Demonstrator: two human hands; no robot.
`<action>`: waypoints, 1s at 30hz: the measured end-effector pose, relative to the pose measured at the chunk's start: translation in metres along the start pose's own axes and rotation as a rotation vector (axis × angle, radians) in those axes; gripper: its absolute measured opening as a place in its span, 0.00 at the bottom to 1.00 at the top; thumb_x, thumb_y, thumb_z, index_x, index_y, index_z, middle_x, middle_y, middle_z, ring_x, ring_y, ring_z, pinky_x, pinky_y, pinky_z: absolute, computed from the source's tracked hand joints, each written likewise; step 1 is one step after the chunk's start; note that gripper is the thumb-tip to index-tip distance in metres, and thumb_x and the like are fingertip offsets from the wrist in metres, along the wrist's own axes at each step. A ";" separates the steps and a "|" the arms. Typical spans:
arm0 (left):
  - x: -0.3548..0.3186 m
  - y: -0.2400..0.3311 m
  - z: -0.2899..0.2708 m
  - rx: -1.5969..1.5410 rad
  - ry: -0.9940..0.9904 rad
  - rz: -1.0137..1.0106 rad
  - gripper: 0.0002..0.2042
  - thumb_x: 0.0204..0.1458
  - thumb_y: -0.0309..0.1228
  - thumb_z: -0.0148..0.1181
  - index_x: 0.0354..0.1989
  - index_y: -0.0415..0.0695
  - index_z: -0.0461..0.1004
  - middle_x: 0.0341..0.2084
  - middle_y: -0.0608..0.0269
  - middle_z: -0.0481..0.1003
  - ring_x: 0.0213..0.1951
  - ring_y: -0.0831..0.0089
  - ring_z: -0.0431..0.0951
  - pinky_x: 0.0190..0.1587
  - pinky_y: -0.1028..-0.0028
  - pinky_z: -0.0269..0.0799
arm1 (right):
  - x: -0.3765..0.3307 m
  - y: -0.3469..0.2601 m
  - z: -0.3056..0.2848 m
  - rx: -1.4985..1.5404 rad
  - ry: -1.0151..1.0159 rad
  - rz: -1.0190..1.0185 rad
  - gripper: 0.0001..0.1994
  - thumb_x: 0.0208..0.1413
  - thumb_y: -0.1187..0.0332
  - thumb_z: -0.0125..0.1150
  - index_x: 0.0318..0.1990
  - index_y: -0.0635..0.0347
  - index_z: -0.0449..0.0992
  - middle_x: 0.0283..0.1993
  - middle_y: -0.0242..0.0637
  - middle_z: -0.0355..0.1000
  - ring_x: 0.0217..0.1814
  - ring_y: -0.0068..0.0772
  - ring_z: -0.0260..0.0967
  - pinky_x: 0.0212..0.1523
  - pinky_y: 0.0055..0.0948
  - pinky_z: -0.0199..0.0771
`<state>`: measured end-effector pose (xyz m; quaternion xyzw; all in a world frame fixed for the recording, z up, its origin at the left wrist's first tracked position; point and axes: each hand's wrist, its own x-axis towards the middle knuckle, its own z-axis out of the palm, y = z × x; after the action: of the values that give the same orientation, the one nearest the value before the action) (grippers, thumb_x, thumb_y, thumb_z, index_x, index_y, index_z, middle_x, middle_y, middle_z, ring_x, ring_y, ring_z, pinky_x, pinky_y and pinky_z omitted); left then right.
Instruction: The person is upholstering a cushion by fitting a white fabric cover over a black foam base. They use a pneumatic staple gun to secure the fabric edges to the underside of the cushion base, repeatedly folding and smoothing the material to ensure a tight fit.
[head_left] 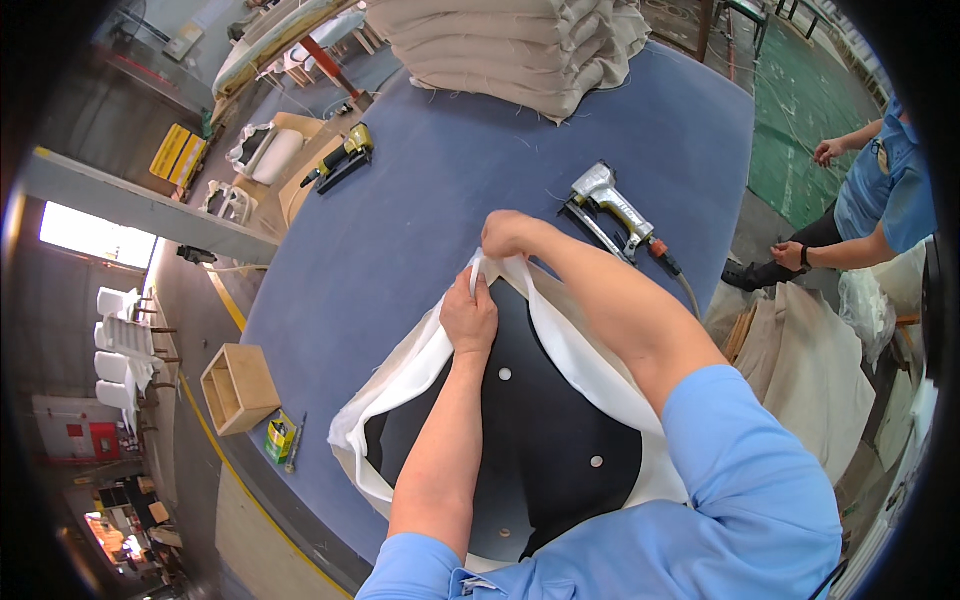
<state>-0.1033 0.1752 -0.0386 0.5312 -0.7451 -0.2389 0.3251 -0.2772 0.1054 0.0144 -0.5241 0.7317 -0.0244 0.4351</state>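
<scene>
A black seat board with small round holes lies on the blue table, wrapped at its edges in white fabric. My left hand pinches the fabric at the board's far corner and presses it onto the black surface. My right hand grips the same fabric fold just beyond that corner, fingers curled around it. A silver pneumatic stapler with a hose lies on the table right of my right hand, untouched.
A stack of beige cushions stands at the table's far end. A yellow-green nail gun lies far left. A wooden box sits left of the table. Another person in blue stands at right beside beige covers.
</scene>
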 end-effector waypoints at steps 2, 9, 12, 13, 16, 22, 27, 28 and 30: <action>-0.003 -0.023 -0.020 0.051 0.049 -0.048 0.13 0.68 0.37 0.57 0.52 0.44 0.81 0.39 0.46 0.85 0.42 0.46 0.85 0.46 0.56 0.79 | -0.019 -0.015 0.007 0.456 0.051 -0.029 0.25 0.57 0.58 0.74 0.56 0.65 0.82 0.52 0.50 0.82 0.54 0.46 0.81 0.55 0.45 0.82; -0.002 -0.021 -0.022 -0.047 0.066 -0.057 0.14 0.68 0.37 0.57 0.52 0.43 0.82 0.39 0.46 0.85 0.43 0.46 0.86 0.47 0.57 0.79 | -0.074 0.027 0.105 0.666 0.460 -0.182 0.29 0.55 0.58 0.74 0.62 0.64 0.78 0.57 0.50 0.81 0.60 0.49 0.80 0.62 0.41 0.77; -0.003 -0.020 -0.026 -0.066 0.039 -0.064 0.14 0.69 0.36 0.57 0.52 0.42 0.82 0.39 0.47 0.85 0.42 0.50 0.86 0.48 0.60 0.79 | -0.082 0.029 0.122 0.680 0.558 -0.154 0.20 0.58 0.71 0.62 0.59 0.63 0.81 0.61 0.50 0.80 0.61 0.52 0.79 0.65 0.42 0.76; -0.003 -0.020 -0.027 -0.073 0.025 -0.063 0.13 0.69 0.36 0.57 0.52 0.41 0.82 0.39 0.48 0.85 0.42 0.52 0.86 0.48 0.61 0.79 | -0.084 0.032 0.129 0.658 0.621 -0.236 0.20 0.57 0.74 0.59 0.58 0.62 0.81 0.61 0.50 0.80 0.61 0.53 0.79 0.65 0.42 0.76; -0.002 -0.020 -0.030 -0.226 -0.012 -0.147 0.13 0.69 0.34 0.57 0.52 0.39 0.82 0.38 0.53 0.86 0.41 0.63 0.85 0.49 0.66 0.77 | -0.084 0.040 0.145 0.583 0.761 -0.448 0.23 0.55 0.82 0.52 0.57 0.61 0.83 0.62 0.50 0.80 0.61 0.55 0.78 0.66 0.43 0.75; 0.000 -0.029 -0.035 -0.416 -0.050 -0.138 0.14 0.68 0.34 0.59 0.54 0.38 0.82 0.40 0.56 0.86 0.42 0.70 0.83 0.49 0.70 0.76 | -0.087 0.033 0.153 0.281 0.864 -0.598 0.19 0.54 0.81 0.55 0.53 0.64 0.83 0.62 0.51 0.79 0.63 0.56 0.77 0.66 0.44 0.76; -0.013 -0.033 -0.040 -0.298 -0.128 0.095 0.16 0.65 0.30 0.60 0.58 0.40 0.82 0.53 0.50 0.84 0.54 0.59 0.84 0.59 0.64 0.74 | -0.104 0.026 0.161 0.011 0.786 -0.519 0.20 0.59 0.72 0.56 0.59 0.65 0.80 0.71 0.51 0.72 0.70 0.61 0.70 0.69 0.52 0.71; -0.021 -0.032 -0.040 -0.178 -0.128 0.230 0.17 0.64 0.29 0.60 0.59 0.41 0.82 0.56 0.50 0.82 0.57 0.57 0.82 0.62 0.62 0.73 | -0.107 0.027 0.161 -0.032 0.753 -0.485 0.21 0.60 0.70 0.56 0.60 0.65 0.79 0.74 0.50 0.69 0.72 0.62 0.69 0.70 0.53 0.70; -0.032 -0.029 -0.040 0.030 -0.148 0.332 0.20 0.62 0.27 0.58 0.63 0.44 0.80 0.65 0.51 0.77 0.65 0.49 0.76 0.70 0.51 0.64 | -0.106 0.026 0.159 -0.016 0.725 -0.468 0.22 0.61 0.67 0.56 0.62 0.65 0.77 0.76 0.49 0.67 0.74 0.62 0.66 0.71 0.55 0.67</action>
<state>-0.0483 0.1960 -0.0392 0.3865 -0.8479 -0.2091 0.2966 -0.1840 0.2675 -0.0324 -0.6368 0.6988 -0.2995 0.1284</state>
